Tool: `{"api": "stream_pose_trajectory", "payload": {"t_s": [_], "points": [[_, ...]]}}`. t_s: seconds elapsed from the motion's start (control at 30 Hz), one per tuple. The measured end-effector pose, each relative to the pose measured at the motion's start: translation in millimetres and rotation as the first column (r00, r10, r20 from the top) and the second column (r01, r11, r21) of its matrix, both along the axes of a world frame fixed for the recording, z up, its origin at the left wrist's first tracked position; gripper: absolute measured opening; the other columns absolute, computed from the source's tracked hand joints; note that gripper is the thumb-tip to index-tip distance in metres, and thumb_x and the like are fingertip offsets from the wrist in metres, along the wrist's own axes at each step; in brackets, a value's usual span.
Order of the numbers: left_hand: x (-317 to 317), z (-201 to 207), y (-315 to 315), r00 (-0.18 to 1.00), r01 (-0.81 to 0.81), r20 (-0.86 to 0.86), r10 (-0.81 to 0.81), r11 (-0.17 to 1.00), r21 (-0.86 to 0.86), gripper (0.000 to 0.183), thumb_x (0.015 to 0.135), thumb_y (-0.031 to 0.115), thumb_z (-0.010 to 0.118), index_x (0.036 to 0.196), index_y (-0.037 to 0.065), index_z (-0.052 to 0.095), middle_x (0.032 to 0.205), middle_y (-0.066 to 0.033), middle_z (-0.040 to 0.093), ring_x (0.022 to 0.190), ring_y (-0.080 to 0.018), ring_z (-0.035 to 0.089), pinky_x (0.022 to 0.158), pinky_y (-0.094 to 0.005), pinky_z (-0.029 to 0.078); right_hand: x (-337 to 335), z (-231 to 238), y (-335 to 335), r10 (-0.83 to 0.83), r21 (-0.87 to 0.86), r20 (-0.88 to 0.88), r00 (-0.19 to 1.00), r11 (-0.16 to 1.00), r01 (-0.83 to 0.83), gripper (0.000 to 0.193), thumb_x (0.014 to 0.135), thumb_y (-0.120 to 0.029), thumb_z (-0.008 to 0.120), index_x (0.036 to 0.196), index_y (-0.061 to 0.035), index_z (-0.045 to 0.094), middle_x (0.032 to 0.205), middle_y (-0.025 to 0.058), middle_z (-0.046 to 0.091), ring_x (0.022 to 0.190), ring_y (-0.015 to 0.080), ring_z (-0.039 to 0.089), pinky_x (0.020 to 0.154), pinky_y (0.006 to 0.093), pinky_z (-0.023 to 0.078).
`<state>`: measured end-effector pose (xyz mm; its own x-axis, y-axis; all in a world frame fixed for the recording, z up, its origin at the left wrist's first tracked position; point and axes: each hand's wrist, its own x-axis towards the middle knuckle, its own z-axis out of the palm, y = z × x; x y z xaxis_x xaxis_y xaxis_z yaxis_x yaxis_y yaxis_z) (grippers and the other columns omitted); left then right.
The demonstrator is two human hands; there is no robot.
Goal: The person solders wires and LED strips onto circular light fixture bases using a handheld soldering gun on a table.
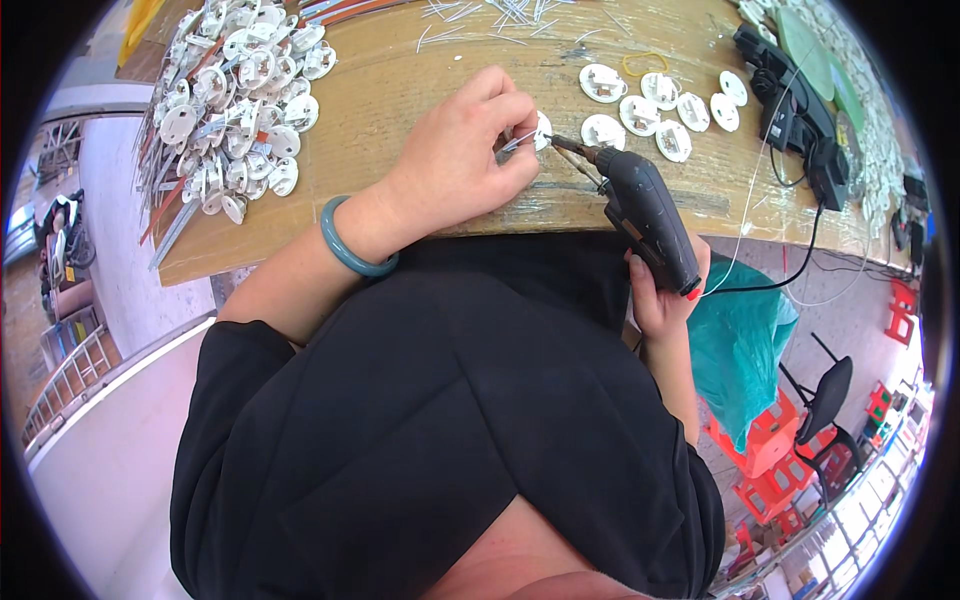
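Observation:
My right hand [668,298] is closed round a black soldering gun [648,200], its tip pointing left over the table. That tip is at a small white round disc [544,128] by the fingertips of my left hand [455,150]. My left thumb and fingers are pinched together on a thin pale wire [516,142] that runs to the disc. Part of the disc and the wire is hidden by the fingers. Just right of the gun's tip, several similar white discs with small metal fittings [640,115] lie spread on the wooden table [400,90].
A heap of white discs with strips and wires [240,90] covers the table's left side. Loose pale wires [500,18] lie at the back. Black adapters [790,100] and a cable [800,265] are at the right. Beyond the edge are a green bag [740,345] and red stools [765,440].

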<state>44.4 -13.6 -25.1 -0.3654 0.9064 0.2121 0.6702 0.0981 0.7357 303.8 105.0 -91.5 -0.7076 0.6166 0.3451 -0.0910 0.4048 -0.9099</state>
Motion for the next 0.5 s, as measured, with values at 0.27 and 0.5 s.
{"api": "stream_pose_trajectory", "payload": {"t_s": [0.27,0.5], "points": [[0.1,0.1,-0.2,1.0,0.004,-0.009,-0.004,1.0,0.003,0.01,0.076,0.012,0.061,0.081,0.005,0.058,0.086,-0.0095,0.052,0.072,-0.0264,0.058,0.064,-0.0371,0.048,6.9,-9.7,1.7,-0.085,-0.053,0.022,0.996,0.995,0.086,0.042,0.08,-0.006,0.072,0.117,0.003,0.054,0.111,0.0123,0.058,0.099,0.0222,0.057,0.09,0.0323,0.042],[0.4,-0.5,0.2,1.0,-0.006,0.0,0.006,1.0,-0.002,0.01,0.076,0.013,0.061,0.081,0.005,0.058,0.087,-0.0093,0.052,0.073,-0.0268,0.058,0.065,-0.0374,0.048,3.3,-3.3,1.8,-0.07,-0.025,0.049,0.996,0.997,0.071,0.04,0.079,-0.004,0.071,0.115,0.0029,0.055,0.11,0.012,0.059,0.098,0.0211,0.057,0.089,0.0317,0.042]]}}
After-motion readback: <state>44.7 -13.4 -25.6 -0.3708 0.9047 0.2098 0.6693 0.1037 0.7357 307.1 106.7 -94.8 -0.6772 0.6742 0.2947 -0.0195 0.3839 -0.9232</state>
